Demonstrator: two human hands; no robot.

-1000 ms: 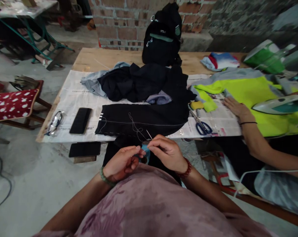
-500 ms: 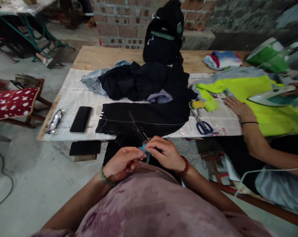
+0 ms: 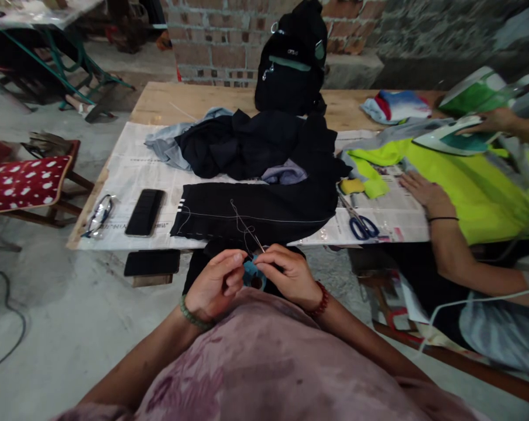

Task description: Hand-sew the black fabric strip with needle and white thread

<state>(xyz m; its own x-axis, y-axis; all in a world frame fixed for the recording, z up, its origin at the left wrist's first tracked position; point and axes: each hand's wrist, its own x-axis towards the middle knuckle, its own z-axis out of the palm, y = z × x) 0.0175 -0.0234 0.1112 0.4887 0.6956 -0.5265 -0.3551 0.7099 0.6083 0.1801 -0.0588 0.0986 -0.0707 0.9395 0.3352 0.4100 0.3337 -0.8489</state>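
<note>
Below the table's front edge, my left hand [image 3: 216, 278] is closed, thumb and forefinger pinching what looks like the end of a thread [image 3: 238, 215]. My right hand [image 3: 291, 275] pinches a thin needle [image 3: 258, 243] that points up and away to the left. Loose loops of thread lie between the needle and the black garment [image 3: 258, 196] on the table, which has a long pale line of stitching across it. Partly hidden beneath my fingers is a blue thing [image 3: 251, 273] with a dark round spot.
Scissors [image 3: 363, 227] and a yellow sponge-like block [image 3: 351, 186] lie right of the garment. A phone [image 3: 145, 212] and glasses [image 3: 101, 213] are at left; a backpack [image 3: 291, 70] stands behind. At right, a co-worker's hand holds an iron [image 3: 453, 137] over a neon-yellow garment [image 3: 461, 193].
My left hand has drawn slightly up and left from my right, exposing more of the blue thing. The co-worker's iron has moved back and to the left.
</note>
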